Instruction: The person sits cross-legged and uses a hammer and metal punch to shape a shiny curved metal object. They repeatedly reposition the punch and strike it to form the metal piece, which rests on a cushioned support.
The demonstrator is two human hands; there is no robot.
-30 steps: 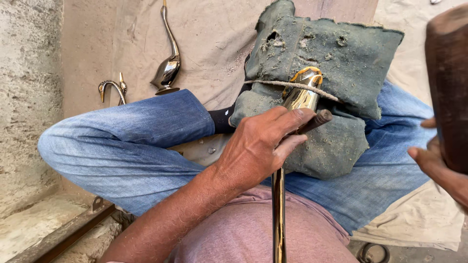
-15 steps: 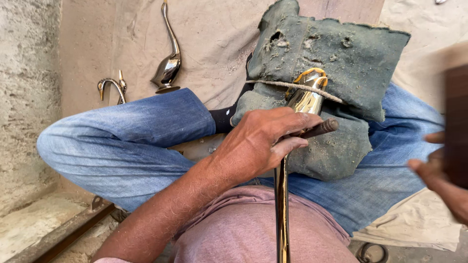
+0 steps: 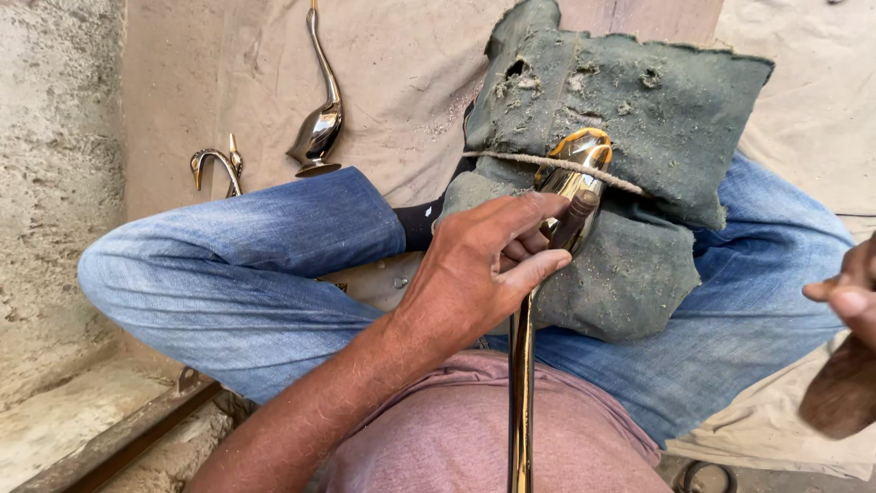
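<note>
A shiny brass swan-shaped piece [image 3: 568, 178] lies on a worn green cushion [image 3: 657, 110] across my lap, tied down by a thin cord [image 3: 506, 157]. Its long neck [image 3: 522, 393] runs down toward my stomach. My left hand [image 3: 474, 274] grips a short dark punch [image 3: 575, 217] with its tip set against the brass body. My right hand [image 3: 849, 292] is at the right edge, closed around a brown wooden mallet [image 3: 835, 402] that is mostly out of frame.
I sit cross-legged in blue jeans [image 3: 237, 274] on a beige cloth [image 3: 401, 73]. A tall brass swan figure [image 3: 319, 119] and a smaller curved one [image 3: 214, 166] stand on the cloth at upper left. A rough concrete wall [image 3: 55, 183] rises on the left.
The mallet was raised high at the upper right a second ago; it has dropped to the lower right edge. My left hand and the punch have stayed on the brass piece.
</note>
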